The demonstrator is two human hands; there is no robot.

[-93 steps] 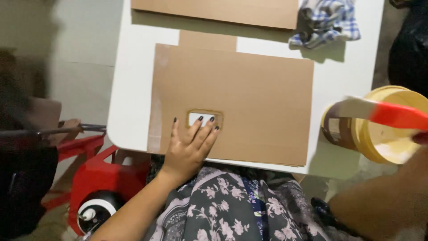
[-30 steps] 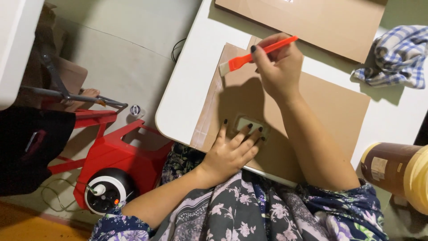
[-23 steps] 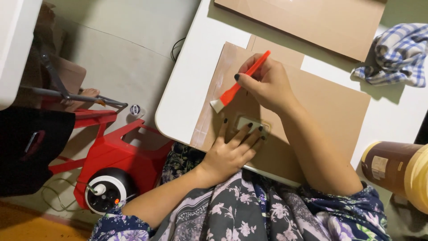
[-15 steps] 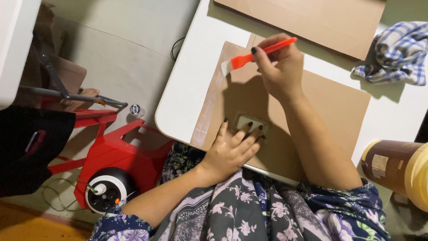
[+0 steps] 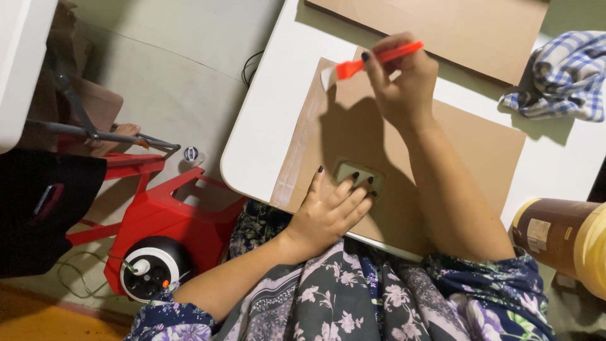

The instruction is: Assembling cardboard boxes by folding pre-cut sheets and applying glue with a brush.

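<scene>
A brown cardboard sheet (image 5: 480, 151) lies flat on the white table (image 5: 271, 126). My left hand (image 5: 328, 211) presses flat on its near edge, fingers spread over a small rectangular cut-out (image 5: 353, 173). My right hand (image 5: 401, 79) holds an orange-handled brush (image 5: 369, 60) with pale bristles at the sheet's far left corner. A shiny wet strip runs along the sheet's left edge (image 5: 297, 148).
A second cardboard sheet (image 5: 454, 28) lies at the table's far side. A blue checked cloth (image 5: 562, 79) is at the right. A brown and cream container (image 5: 558, 237) stands at the lower right. A red cart with a black wheel (image 5: 151, 252) sits on the floor to the left.
My right hand swept the brush down the sheet's left edge and back up to the far corner. Earlier it carried the container. My left hand stayed on the cut-out.
</scene>
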